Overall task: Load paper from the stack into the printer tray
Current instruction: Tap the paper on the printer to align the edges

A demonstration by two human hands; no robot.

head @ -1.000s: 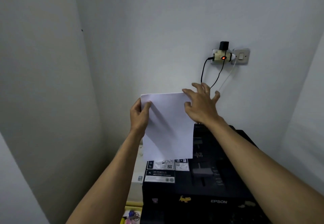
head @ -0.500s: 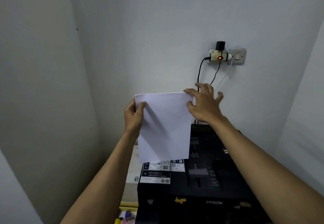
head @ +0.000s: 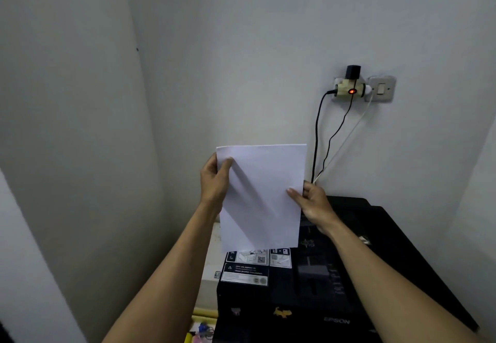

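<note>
A white sheaf of paper [head: 264,195] stands upright above the rear of the black printer [head: 308,289]. My left hand [head: 214,179] grips its upper left edge, thumb across the front. My right hand [head: 312,203] pinches the right edge about halfway down. The paper's bottom edge hangs just over the label stickers on the printer's top; the feed slot behind it is hidden by the sheets. The paper stack is not in view.
A wall socket [head: 351,89] with an adapter and a red light sits above the printer; black and white cables [head: 318,139] hang down behind it. Walls close in on the left and right. A white box [head: 209,262] and small colourful items [head: 201,329] lie left of the printer.
My right hand slid from the paper's top right corner down to the middle of its right edge. The left hand kept its grip and the paper stayed upright.
</note>
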